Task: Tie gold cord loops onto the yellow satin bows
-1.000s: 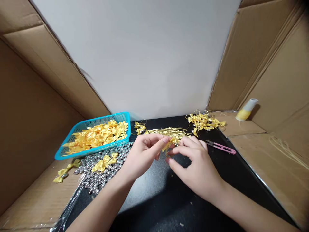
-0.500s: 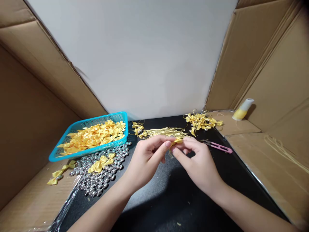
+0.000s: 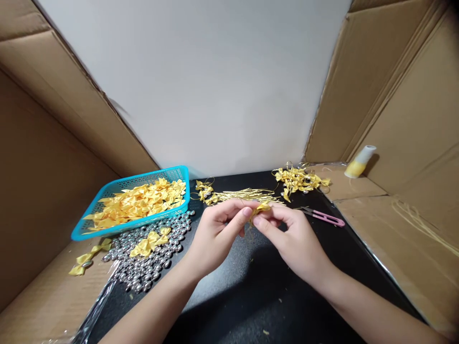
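Note:
Over the middle of the black work surface (image 3: 222, 296), my left hand (image 3: 222, 227) and my right hand (image 3: 287, 229) meet with a yellow ribbon bow (image 3: 263, 207) pinched between their fingertips. Each thumb presses on it from its own side. Fine thread hangs below the bow, blurred and partly hidden by the fingers. Just behind my hands lies a bundle of gold cords (image 3: 247, 194). Pink thread snips (image 3: 324, 217) rest to the right of my right hand.
A turquoise basket (image 3: 187, 191) of yellow bows stands at left. Silver beads (image 3: 143, 272) spread before it, with a few bows (image 3: 150, 242) on top. Finished-looking bows with cords (image 3: 299, 179) pile at back right. A thread cone (image 3: 360, 162) stands on the cardboard.
Both hands stay nearly in place, the fingers shifting slightly on the bow. More of the bow shows between the fingertips now.

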`<state>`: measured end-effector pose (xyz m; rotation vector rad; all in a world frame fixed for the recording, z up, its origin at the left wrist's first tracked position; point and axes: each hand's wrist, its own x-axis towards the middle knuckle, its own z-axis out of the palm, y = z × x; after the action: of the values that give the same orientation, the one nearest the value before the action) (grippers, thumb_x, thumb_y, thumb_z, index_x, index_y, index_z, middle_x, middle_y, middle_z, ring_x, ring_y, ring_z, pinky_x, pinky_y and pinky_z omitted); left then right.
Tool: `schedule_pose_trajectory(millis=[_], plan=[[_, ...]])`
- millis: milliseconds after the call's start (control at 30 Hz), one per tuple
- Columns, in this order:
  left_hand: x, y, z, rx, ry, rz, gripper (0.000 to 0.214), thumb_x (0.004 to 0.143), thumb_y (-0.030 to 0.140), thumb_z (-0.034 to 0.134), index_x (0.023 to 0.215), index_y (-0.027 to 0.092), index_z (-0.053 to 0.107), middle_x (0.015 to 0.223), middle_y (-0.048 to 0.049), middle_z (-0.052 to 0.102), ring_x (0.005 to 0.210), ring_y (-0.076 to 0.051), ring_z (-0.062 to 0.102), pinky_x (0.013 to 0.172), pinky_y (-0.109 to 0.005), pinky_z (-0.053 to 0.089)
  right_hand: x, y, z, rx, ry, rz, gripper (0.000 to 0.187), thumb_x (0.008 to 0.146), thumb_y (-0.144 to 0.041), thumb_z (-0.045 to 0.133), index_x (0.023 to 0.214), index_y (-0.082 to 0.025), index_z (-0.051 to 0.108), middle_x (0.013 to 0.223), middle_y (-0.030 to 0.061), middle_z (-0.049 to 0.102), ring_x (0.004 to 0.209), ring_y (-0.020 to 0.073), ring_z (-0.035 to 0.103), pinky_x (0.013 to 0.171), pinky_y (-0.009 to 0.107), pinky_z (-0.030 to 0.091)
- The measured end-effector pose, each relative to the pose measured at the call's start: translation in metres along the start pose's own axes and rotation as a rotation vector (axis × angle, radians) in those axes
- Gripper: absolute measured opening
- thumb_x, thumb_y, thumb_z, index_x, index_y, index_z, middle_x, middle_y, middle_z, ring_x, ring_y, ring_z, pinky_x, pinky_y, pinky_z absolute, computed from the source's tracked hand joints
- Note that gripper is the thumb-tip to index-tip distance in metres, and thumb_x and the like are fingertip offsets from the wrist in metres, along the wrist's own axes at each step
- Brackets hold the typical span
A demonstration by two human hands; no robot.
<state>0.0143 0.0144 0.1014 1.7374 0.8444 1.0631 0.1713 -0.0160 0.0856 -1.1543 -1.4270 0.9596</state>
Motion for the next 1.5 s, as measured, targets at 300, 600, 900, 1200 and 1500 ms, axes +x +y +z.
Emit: schedule_pose_trajectory(millis=[300, 600, 900, 1200, 1500], plan=[[0.001, 0.0, 0.001, -0.089, 0.019, -0.001, 0.017, 0.092, 0.026, 0.061, 0.099, 0.023, 0.076, 0.082, -0.0015, 0.073, 0.055, -0.004, 0.052, 0.052, -0.013, 0.047, 0.001, -0.003, -0.005, -0.105, 0.108, -0.132, 0.014, 0.077, -0.027, 0.07, 0.067, -0.018, 0.069, 0.064, -0.0016, 0.057, 0.063, 0.0121, 0.047, 0.063, 0.028, 0.038], [-0.002, 0.0, 0.001, -0.014, 0.066, 0.05, 0.015, 0.092, 0.025, 0.06, 0.097, 0.021, 0.074, 0.081, -0.0008, 0.072, 0.055, -0.005, 0.054, 0.053, -0.014, 0.049, -0.002, -0.011, -0.006, 0.079, 0.016, -0.011, 0.017, 0.083, -0.029, 0.064, 0.071, -0.019, 0.071, 0.065, -0.0005, 0.057, 0.066, 0.0135, 0.047, 0.064, 0.029, 0.039], [-0.004, -0.003, 0.002, 0.099, 0.053, 0.096, 0.016, 0.093, 0.024, 0.058, 0.1, 0.021, 0.073, 0.081, -0.0008, 0.074, 0.056, -0.006, 0.057, 0.054, -0.015, 0.049, -0.002, -0.011, -0.006, 0.155, -0.045, 0.014, 0.016, 0.085, -0.028, 0.062, 0.077, -0.021, 0.075, 0.067, -0.0003, 0.06, 0.07, 0.0144, 0.051, 0.068, 0.03, 0.041], [-0.003, 0.001, 0.004, 0.051, 0.128, 0.074, 0.016, 0.092, 0.025, 0.058, 0.094, 0.019, 0.073, 0.064, 0.0008, 0.064, 0.052, -0.008, 0.053, 0.051, -0.017, 0.048, -0.004, -0.012, -0.006, 0.017, 0.168, -0.117, 0.015, 0.08, -0.022, 0.063, 0.067, -0.018, 0.067, 0.065, -0.0011, 0.055, 0.064, 0.0124, 0.046, 0.061, 0.027, 0.038], [-0.001, -0.002, 0.008, -0.024, 0.08, -0.009, 0.018, 0.091, 0.03, 0.061, 0.093, 0.018, 0.073, 0.075, -0.0027, 0.069, 0.054, -0.008, 0.054, 0.051, -0.018, 0.049, -0.003, -0.005, -0.003, 0.017, 0.125, -0.092, 0.017, 0.082, -0.025, 0.064, 0.067, -0.019, 0.069, 0.065, -0.0004, 0.057, 0.065, 0.0135, 0.048, 0.064, 0.029, 0.04]])
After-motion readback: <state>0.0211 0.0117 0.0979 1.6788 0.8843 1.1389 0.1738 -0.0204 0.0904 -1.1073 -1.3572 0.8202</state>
